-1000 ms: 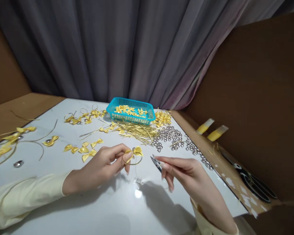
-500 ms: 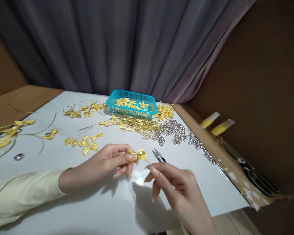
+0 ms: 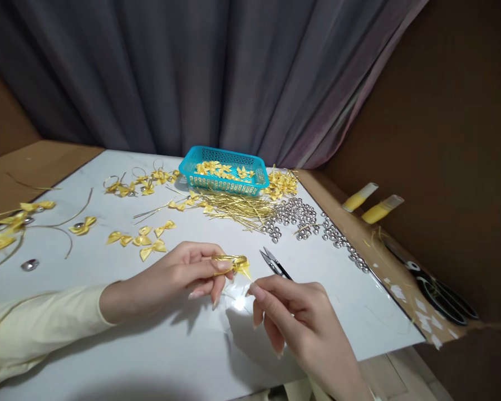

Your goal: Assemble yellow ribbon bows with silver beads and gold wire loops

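Note:
Between the thumb and fingers of my left hand [image 3: 192, 273] is a yellow ribbon bow [image 3: 242, 267], with a loop of gold cord [image 3: 229, 258] along its top. My right hand [image 3: 292, 317] is closed in a pinch just right of the bow, on a thin strand that runs from it; the strand's kind is unclear. Thread snips [image 3: 275, 264] lie on the table just behind my right fingers. Several loose yellow bows [image 3: 142, 239] lie left of and beyond my left hand.
A blue basket [image 3: 225, 186] of bows stands at the back. Before it lie gold cord pieces [image 3: 242, 207] and many silver beads [image 3: 296, 214]. Black-handled scissors [image 3: 438, 292] and two yellow-filled tubes [image 3: 382, 209] rest on the right edge. More corded bows [image 3: 14, 220] lie far left.
The bow has tilted slightly in my left hand, and its right tail now points down toward my right fingertips. My right hand stays pinched close by. The whole view has shifted a little.

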The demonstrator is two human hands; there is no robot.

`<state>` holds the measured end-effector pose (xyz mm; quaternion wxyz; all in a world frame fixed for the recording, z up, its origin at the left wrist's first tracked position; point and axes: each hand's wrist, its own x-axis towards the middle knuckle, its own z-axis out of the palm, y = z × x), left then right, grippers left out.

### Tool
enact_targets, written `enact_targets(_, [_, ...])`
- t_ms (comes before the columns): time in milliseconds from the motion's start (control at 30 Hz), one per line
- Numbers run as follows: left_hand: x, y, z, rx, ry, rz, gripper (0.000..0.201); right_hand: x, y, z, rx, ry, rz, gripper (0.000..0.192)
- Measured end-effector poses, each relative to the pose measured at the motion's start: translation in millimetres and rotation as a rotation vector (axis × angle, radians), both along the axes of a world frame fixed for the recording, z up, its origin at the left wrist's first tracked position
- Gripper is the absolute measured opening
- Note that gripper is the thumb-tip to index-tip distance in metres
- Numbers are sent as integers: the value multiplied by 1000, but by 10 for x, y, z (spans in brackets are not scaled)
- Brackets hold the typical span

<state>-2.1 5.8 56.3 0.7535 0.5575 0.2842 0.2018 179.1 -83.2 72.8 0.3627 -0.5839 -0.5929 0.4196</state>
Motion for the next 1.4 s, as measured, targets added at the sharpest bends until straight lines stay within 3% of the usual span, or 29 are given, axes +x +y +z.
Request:
enact_targets(500, [8,14,21,-171,-88,-20,23,9,2,35,47,-28,82,36])
enact_targets(800, [-8,24,-17,-169,-114,-26,16,8,14,-2,53,0,94,35])
enact_targets(1400, [-32,46,-37,-336,-207,-78,20,36,43,-60,271,14,172,26])
